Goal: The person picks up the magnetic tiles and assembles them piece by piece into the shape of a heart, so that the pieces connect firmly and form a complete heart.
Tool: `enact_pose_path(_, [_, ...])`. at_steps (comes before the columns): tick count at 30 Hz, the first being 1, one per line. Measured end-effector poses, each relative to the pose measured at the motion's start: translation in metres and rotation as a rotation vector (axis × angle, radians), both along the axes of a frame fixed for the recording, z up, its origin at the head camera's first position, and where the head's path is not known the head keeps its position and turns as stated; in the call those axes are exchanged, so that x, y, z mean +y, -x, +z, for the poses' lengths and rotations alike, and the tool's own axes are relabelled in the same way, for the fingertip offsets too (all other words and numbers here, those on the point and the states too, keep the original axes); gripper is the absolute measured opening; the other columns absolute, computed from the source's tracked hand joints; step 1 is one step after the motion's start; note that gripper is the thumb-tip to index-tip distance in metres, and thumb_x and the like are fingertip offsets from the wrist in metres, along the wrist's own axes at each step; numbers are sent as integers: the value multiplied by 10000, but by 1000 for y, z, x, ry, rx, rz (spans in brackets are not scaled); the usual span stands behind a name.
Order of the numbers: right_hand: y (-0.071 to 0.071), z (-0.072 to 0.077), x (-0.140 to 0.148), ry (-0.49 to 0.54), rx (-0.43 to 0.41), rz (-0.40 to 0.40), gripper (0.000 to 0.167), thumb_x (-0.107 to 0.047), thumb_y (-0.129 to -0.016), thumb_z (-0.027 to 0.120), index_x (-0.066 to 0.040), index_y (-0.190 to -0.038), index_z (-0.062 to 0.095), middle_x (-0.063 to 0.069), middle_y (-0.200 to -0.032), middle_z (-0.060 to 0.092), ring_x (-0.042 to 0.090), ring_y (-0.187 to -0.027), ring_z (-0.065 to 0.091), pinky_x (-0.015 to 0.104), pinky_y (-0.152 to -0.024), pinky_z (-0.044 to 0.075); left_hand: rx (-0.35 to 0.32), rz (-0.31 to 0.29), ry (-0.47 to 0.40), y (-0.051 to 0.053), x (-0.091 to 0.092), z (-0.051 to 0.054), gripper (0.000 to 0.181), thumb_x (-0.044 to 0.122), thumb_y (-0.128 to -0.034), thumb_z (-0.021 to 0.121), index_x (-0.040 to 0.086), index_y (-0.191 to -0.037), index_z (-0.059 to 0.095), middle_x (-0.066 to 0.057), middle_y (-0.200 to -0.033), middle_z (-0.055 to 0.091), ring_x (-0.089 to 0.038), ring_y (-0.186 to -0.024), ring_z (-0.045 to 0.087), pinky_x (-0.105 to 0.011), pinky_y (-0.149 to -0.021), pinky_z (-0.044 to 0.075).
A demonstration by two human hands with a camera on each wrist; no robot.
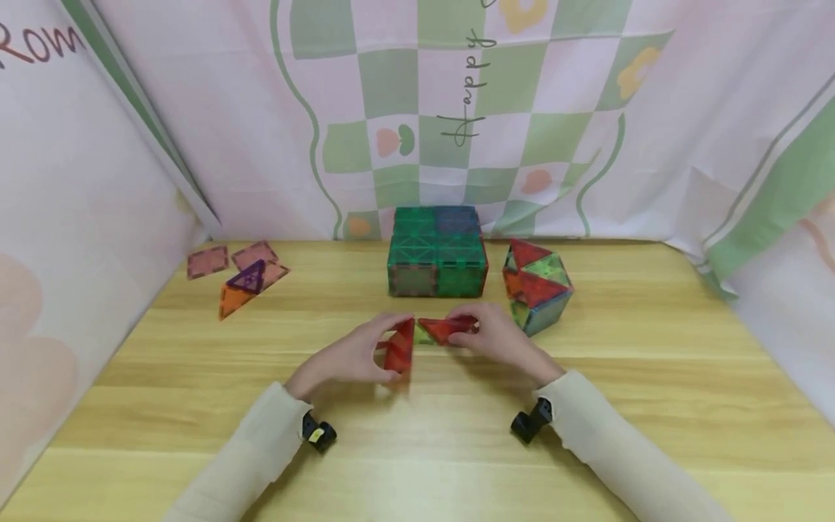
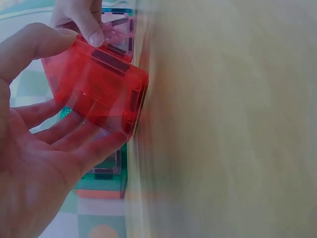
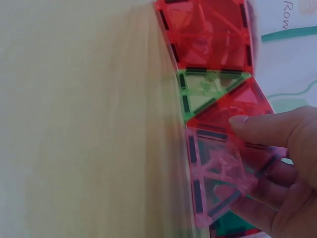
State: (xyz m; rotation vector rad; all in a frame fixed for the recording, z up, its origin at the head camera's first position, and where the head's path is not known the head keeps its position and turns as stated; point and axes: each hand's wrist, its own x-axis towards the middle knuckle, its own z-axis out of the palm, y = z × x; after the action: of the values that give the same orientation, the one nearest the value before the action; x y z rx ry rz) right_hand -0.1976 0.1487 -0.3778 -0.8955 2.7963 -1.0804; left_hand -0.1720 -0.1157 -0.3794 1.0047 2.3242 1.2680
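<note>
In the head view, my left hand (image 1: 355,355) grips a red square magnetic tile (image 2: 96,82) by its edges, thumb on one side and fingers spread along the other. Against that tile stands a light green triangle tile (image 3: 205,89). My right hand (image 1: 492,332) pinches a red triangle tile (image 3: 237,106), its thumb on the face and its fingers mostly hidden behind. A pink triangle tile (image 3: 218,173) borders the red triangle in the right wrist view, in front of the right fingertips.
Behind the hands stands a green box of tiles (image 1: 437,246). A mixed-colour tile block (image 1: 540,279) sits to its right. At the left lie pink tiles (image 1: 207,262), an orange tile (image 1: 233,299) and a purple triangle tile (image 1: 249,278). A patterned curtain (image 1: 443,87) hangs along the table's (image 1: 430,464) back edge.
</note>
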Motion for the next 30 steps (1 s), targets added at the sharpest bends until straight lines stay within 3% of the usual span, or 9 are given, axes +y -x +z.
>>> enact_pose_path(8, [0, 4, 7, -13, 19, 20, 111, -76, -827, 721, -93, -936, 721, 33, -866, 699, 135, -801, 616, 283, -694, 536, -107, 14, 15, 1, -3, -2, 841, -55, -780, 689, 4, -1484, 233, -183, -1463, 333, -364, -1360, 353, -460, -1047, 406])
enact_pose_path(15, [0, 0, 7, -1, 46, 24, 108, -64, -825, 718, -94, -928, 728, 42, -877, 714, 146, -803, 638, 269, -679, 546, -95, 42, 47, 0, -18, 4, 818, 70, -824, 707, 10, -1488, 232, -188, -1499, 316, -369, -1342, 374, -475, -1063, 388])
enact_pose_path(17, [0, -1, 6, -1, 47, 22, 111, -64, -823, 720, -92, -930, 726, 46, -879, 714, 149, -804, 638, 266, -676, 544, -43, 79, 43, 2, -30, 8, 781, 106, -839, 698, -1, -1476, 259, -201, -1495, 332, -376, -1330, 390, -489, -1055, 391])
enact_pose_path(20, [0, -1, 6, -5, 41, 19, 114, -68, -824, 720, -88, -936, 722, 52, -886, 714, 158, -813, 641, 275, -681, 546, 91, 176, 23, 9, -55, 13, 659, 100, -863, 663, -24, -1425, 342, -240, -1418, 417, -385, -1260, 453, -513, -1012, 422])
enact_pose_path(22, [-1, 0, 7, -7, 33, 21, 116, -71, -828, 716, -85, -943, 719, 55, -893, 713, 163, -823, 645, 283, -690, 550, 212, 279, 21, 16, -75, 18, 560, 61, -860, 655, -46, -1359, 425, -259, -1325, 484, -392, -1174, 507, -523, -953, 459])
enact_pose_path(25, [-2, 1, 7, -2, 13, 19, 125, -73, -829, 716, -85, -953, 715, 55, -904, 714, 174, -839, 654, 283, -705, 557, 415, 480, 49, 28, -105, 24, 421, -6, -824, 661, -72, -1221, 537, -274, -1174, 542, -389, -1006, 551, -510, -840, 497])
enact_pose_path(27, [-3, 1, 8, 10, 2, 19, 131, -70, -829, 717, -76, -959, 712, 65, -910, 714, 190, -850, 661, 282, -707, 563, 519, 605, 71, 37, -124, 26, 346, -33, -794, 665, -87, -1125, 583, -287, -1104, 560, -397, -963, 530, -505, -821, 462])
enact_pose_path(28, [-3, 2, 9, 17, -6, 15, 139, -71, -827, 720, -74, -966, 711, 69, -916, 715, 197, -855, 664, 281, -708, 565, 555, 657, 89, 41, -134, 27, 330, -26, -781, 676, -90, -1096, 597, -292, -1086, 569, -404, -962, 520, -511, -828, 443])
enact_pose_path(30, [-4, 2, 9, 32, -17, 13, 149, -68, -829, 719, -61, -978, 708, 85, -925, 714, 218, -862, 667, 283, -704, 568, 567, 724, 127, 48, -151, 27, 358, 12, -779, 702, -111, -1096, 589, -313, -1099, 557, -432, -1004, 488, -546, -865, 397])
